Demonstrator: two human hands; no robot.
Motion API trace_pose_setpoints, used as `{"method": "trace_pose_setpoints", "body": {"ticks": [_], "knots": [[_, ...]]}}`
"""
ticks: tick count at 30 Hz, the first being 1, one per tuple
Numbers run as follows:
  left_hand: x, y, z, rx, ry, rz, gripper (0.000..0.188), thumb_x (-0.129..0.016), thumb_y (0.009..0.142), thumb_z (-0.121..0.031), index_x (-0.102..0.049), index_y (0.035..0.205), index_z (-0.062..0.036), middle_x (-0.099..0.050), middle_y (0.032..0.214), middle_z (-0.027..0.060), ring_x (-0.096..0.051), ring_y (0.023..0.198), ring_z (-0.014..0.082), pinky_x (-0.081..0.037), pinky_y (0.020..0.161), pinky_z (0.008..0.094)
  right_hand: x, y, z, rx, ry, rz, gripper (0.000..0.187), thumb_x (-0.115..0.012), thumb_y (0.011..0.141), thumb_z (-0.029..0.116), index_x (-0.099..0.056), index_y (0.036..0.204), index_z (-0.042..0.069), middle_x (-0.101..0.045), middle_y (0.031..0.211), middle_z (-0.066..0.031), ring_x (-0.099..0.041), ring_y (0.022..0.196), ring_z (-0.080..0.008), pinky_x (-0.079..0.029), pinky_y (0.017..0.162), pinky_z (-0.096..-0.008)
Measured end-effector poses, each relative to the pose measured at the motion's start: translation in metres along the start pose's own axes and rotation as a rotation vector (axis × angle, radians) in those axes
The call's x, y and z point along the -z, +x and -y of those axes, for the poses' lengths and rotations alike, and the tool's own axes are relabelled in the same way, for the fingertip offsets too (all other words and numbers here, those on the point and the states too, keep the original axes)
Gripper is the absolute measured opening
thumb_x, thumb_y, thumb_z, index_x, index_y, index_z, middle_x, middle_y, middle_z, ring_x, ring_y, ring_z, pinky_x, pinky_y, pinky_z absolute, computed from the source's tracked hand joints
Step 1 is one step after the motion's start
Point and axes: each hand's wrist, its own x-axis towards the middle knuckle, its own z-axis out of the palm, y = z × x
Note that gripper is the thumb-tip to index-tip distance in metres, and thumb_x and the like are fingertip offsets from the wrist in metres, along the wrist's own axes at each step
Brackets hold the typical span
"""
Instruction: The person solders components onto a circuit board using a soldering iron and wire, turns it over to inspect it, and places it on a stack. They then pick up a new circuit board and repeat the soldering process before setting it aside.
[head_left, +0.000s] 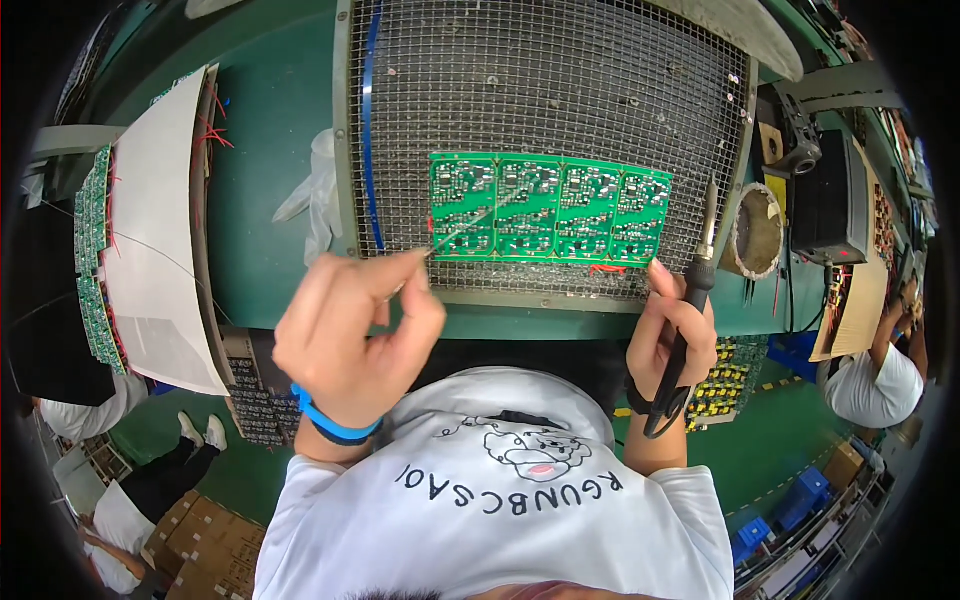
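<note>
A green circuit board panel (545,212), divided into several like sections with small parts, lies on a wire mesh. Over its near left corner, my left hand (355,325) pinches a thin silvery strand that looks like solder wire (468,228), which slants up across the board. My right hand (672,335) is closed around a soldering iron (701,272) with a black handle. The iron's metal tip points away from me, to the right of the board. A fingertip of that hand is at the board's near right corner. Short red wires (608,268) show at the board's near edge.
The framed mesh (560,85) sits on a green bench, with a blue strip (369,120) along its left side. A clear plastic glove (322,190) lies to the left, near a large white board (165,240). On the right stand a round container (757,232) and a black box (832,200). Other people work nearby.
</note>
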Motion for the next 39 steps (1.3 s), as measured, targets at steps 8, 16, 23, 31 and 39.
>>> {"method": "trace_pose_setpoints", "body": {"ticks": [8, 16, 23, 31, 39], "knots": [[-0.001, 0.002, 0.009, -0.024, 0.012, -0.02, 0.02, -0.073, 0.068, 0.008, -0.071, 0.085, -0.003, -0.058, 0.067, 0.0026, -0.046, 0.049, 0.0101, -0.037, 0.044, 0.0235, 0.0, 0.0, 0.0, 0.002, -0.015, 0.009, 0.022, -0.053, 0.092, -0.012, -0.045, 0.107, 0.001, -0.067, 0.108, -0.0265, -0.068, 0.098, -0.0281, -0.055, 0.087, -0.036], [0.004, -0.004, 0.011, 0.013, 0.021, -0.023, 0.022, -0.073, 0.068, 0.008, -0.071, 0.087, -0.0028, -0.058, 0.067, 0.0028, -0.046, 0.049, 0.0102, -0.036, 0.044, 0.0236, -0.001, -0.001, -0.002, 0.021, -0.02, -0.001, 0.023, -0.053, 0.093, -0.013, -0.043, 0.108, 0.001, -0.067, 0.108, -0.0265, -0.068, 0.098, -0.0283, -0.056, 0.088, -0.0364], [-0.004, -0.005, 0.009, -0.041, -0.088, 0.019, 0.022, -0.073, 0.068, 0.007, -0.071, 0.087, -0.0034, -0.058, 0.068, 0.0028, -0.047, 0.048, 0.0104, -0.038, 0.043, 0.0247, -0.001, 0.0, 0.001, 0.012, -0.05, 0.007, 0.021, -0.053, 0.092, -0.013, -0.043, 0.106, 0.0, -0.068, 0.107, -0.0258, -0.069, 0.097, -0.0281, -0.056, 0.087, -0.0367], [-0.001, -0.008, 0.013, -0.033, -0.049, 0.02, 0.021, -0.073, 0.067, 0.007, -0.071, 0.086, -0.0031, -0.059, 0.069, 0.0024, -0.047, 0.048, 0.0108, -0.039, 0.043, 0.0249, -0.007, 0.003, -0.004, 0.051, -0.05, -0.106, 0.028, -0.061, 0.084, -0.014, -0.05, 0.103, 0.003, -0.073, 0.1, -0.0195, -0.068, 0.078, -0.0264, -0.055, 0.071, -0.033], [0.01, -0.012, 0.017, 0.012, 0.02, 0.038, 0.02, -0.072, 0.067, 0.007, -0.07, 0.084, -0.0022, -0.059, 0.067, 0.0025, -0.046, 0.049, 0.0112, -0.037, 0.044, 0.0247, -0.006, 0.004, -0.002, 0.05, -0.06, -0.075, 0.026, -0.061, 0.086, -0.012, -0.05, 0.104, 0.004, -0.072, 0.102, -0.0202, -0.068, 0.079, -0.0267, -0.055, 0.071, -0.0328]]}}
